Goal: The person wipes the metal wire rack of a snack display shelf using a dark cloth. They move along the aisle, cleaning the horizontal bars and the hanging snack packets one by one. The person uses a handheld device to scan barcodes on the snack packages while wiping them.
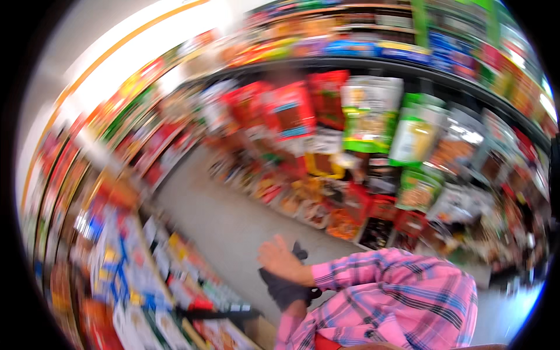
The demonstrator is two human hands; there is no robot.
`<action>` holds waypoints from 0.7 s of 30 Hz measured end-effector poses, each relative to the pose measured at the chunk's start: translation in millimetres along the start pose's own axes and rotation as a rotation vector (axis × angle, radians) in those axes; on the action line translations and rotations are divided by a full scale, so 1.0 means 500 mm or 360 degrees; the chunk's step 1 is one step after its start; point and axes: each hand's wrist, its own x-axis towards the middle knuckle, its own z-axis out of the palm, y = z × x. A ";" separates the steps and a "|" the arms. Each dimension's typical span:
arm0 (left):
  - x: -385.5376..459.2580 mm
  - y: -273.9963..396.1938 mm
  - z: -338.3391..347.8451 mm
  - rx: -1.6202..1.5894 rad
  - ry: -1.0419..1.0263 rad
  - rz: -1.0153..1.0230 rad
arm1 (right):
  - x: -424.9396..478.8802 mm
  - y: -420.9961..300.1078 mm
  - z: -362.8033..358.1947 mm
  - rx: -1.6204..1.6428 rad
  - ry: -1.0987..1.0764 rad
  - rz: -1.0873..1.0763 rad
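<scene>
My right hand (280, 259), bare and blurred, reaches out from a pink plaid sleeve (376, 271). It lies across a dark cloth item (284, 288) that looks like a glove, its fingers stretched forward. Whether those fingers grip the cloth cannot be told. Below the cloth shows the bare wrist of my left hand (297, 309), coming from the other pink sleeve. The rest of the left hand is covered by the dark item, apparently worn on it. A small dark tip (299, 250) sticks out beyond my right hand.
Grey aisle floor (197, 197) runs between shop shelves. Ahead and to the right, snack pouches (372, 113) hang below a dark shelf edge (306, 61), above trays of packets (343, 223). A low shelf of packaged goods (135, 271) stands close on the left.
</scene>
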 end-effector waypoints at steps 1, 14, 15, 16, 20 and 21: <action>0.018 0.000 0.008 -0.0020 -0.0050 0.0009 | -0.012 0.009 -0.017 0.0141 0.0016 0.0018; 0.103 0.053 0.151 0.0076 -0.0810 0.0256 | -0.228 0.102 -0.133 0.0019 0.0201 0.0329; 0.110 0.054 0.155 0.0115 -0.0851 0.0265 | -0.249 0.093 -0.123 0.0048 0.0229 0.0272; 0.117 0.053 0.159 0.0152 -0.0881 0.0275 | -0.271 0.079 -0.113 0.0341 0.0323 0.0329; 0.145 0.034 0.149 0.0338 -0.1000 0.0238 | -0.242 0.080 -0.133 0.1024 0.0421 0.0636; 0.152 0.027 0.144 0.0416 -0.1056 0.0221 | -0.222 0.073 -0.153 0.1055 0.0550 0.0758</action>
